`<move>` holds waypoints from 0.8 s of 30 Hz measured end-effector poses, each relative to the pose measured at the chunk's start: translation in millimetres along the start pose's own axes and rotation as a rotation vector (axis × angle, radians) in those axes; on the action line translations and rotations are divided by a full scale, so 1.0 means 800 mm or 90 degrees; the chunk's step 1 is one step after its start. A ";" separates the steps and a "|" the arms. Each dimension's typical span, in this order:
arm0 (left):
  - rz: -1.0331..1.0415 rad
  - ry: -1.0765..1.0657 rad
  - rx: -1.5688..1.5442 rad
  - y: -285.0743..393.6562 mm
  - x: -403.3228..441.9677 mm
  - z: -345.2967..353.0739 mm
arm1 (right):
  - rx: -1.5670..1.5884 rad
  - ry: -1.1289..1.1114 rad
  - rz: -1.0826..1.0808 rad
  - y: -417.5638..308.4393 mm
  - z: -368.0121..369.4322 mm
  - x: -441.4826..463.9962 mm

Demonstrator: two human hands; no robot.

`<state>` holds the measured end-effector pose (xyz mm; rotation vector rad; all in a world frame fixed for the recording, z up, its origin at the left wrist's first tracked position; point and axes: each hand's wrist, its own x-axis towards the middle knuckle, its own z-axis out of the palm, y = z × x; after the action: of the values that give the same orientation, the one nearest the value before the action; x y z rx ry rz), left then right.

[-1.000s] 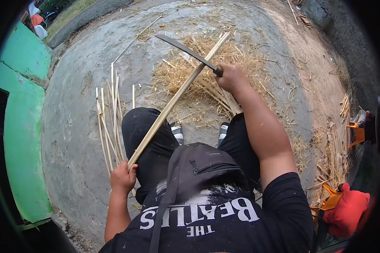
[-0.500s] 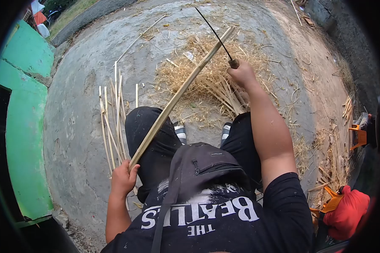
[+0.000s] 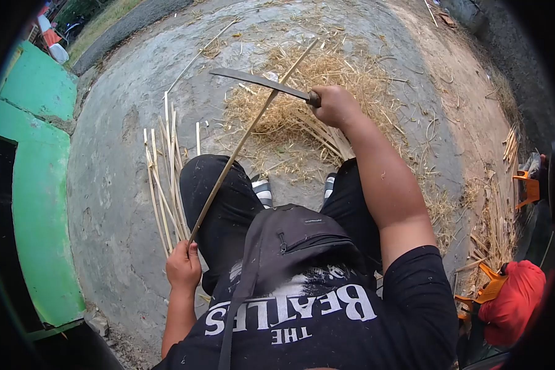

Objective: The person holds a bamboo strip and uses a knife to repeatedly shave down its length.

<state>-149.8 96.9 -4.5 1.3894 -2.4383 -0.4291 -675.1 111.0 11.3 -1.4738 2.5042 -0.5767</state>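
Observation:
My left hand is closed around the lower end of a long bamboo strip, which slants up and away to the right past my left knee. The strip shows its narrow edge. In my right hand is the handle of a machete. Its long dark blade points left and crosses the upper part of the strip, seemingly touching it. Below the blade lies a heap of pale shavings, with several split strips sticking out of it towards my right foot.
Several long bamboo strips lie on the concrete ground by my left knee. A green wall stands at the left. On the right are more bamboo pieces, orange stools and a person in red.
The machete has swung from pointing up and away to lying leftward across the strip. The bamboo strip has turned from its broad face to its narrow edge. My right hand moved slightly left.

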 end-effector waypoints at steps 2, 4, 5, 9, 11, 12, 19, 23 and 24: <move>-0.008 -0.016 -0.008 0.001 0.002 -0.003 | -0.001 0.022 0.016 0.010 -0.001 0.006; -0.017 -0.033 -0.021 0.002 0.003 -0.007 | 0.002 0.032 -0.012 0.003 -0.005 0.000; -0.021 -0.042 -0.029 0.002 0.003 -0.009 | -0.035 0.012 -0.037 -0.002 -0.004 -0.005; -0.014 -0.041 -0.016 -0.007 -0.001 -0.010 | -0.101 -0.056 -0.080 -0.029 -0.013 -0.025; 0.011 -0.008 0.042 -0.021 -0.009 -0.014 | -0.051 -0.062 -0.025 -0.011 -0.007 -0.014; 0.026 0.013 0.067 -0.025 -0.009 -0.014 | -0.043 -0.041 0.026 0.003 -0.005 -0.005; 0.009 -0.028 0.092 -0.026 -0.004 -0.025 | -0.105 -0.073 -0.077 -0.026 -0.001 -0.017; 0.014 -0.041 0.065 -0.036 -0.004 -0.016 | -0.079 -0.086 -0.120 -0.041 0.008 -0.028; 0.018 -0.040 0.059 -0.039 -0.005 -0.013 | -0.046 -0.094 -0.063 -0.024 0.012 -0.014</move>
<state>-119.6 84.2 -7.9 1.3964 -2.5543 -0.3626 -651.0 110.5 9.8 -1.6112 2.3722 -0.3811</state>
